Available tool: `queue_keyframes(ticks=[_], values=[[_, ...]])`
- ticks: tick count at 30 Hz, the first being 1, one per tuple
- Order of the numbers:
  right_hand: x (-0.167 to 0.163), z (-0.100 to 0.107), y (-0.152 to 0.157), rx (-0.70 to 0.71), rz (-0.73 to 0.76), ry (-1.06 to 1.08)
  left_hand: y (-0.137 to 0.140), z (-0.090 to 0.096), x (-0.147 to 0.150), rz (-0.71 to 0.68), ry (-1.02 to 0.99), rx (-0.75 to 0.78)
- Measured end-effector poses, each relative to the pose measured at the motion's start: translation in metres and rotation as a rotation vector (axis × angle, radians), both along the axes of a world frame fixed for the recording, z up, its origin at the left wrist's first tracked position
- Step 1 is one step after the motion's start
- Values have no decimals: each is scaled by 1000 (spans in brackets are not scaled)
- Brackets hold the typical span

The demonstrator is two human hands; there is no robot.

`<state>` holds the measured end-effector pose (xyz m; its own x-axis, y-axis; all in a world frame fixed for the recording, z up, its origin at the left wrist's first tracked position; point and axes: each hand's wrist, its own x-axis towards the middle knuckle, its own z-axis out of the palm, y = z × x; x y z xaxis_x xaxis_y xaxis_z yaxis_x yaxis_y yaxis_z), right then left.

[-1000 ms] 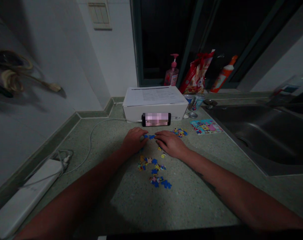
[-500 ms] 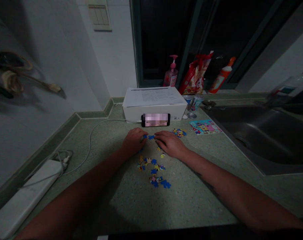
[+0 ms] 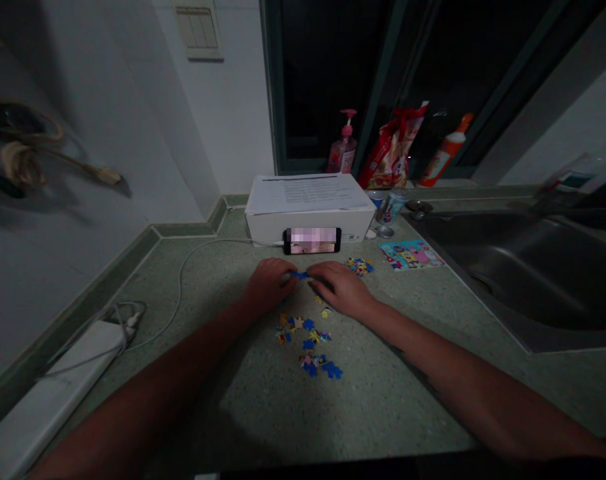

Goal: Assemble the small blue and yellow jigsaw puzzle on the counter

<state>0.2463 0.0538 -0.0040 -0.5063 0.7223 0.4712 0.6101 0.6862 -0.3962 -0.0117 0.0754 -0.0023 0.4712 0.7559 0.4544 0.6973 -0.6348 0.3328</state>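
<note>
Flanking the blue puzzle pieces (image 3: 301,275) on the worktop (image 3: 383,400), the left hand (image 3: 269,285) and right hand (image 3: 340,287) are half curled, fingertips at 2 ends; whether either grips, I cannot tell. Print on the paper sheet (image 3: 307,193) and pink bottle (image 3: 341,155) is too small to read.

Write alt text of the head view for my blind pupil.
A left hand and right hand meet at small blue puzzle pieces on a speckled counter. More pieces lie nearer the viewer; beyond the hands, a phone stands before a white box; a sink is at right.
</note>
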Motion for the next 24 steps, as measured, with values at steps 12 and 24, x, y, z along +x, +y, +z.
queue_keyframes(ticks=[12,24], values=[[-3,2,-4,-11,31,23,-16,13,8,-130,0,-90],[-5,4,-5,-36,-13,47,-16,8,7,-158,-98,-36]])
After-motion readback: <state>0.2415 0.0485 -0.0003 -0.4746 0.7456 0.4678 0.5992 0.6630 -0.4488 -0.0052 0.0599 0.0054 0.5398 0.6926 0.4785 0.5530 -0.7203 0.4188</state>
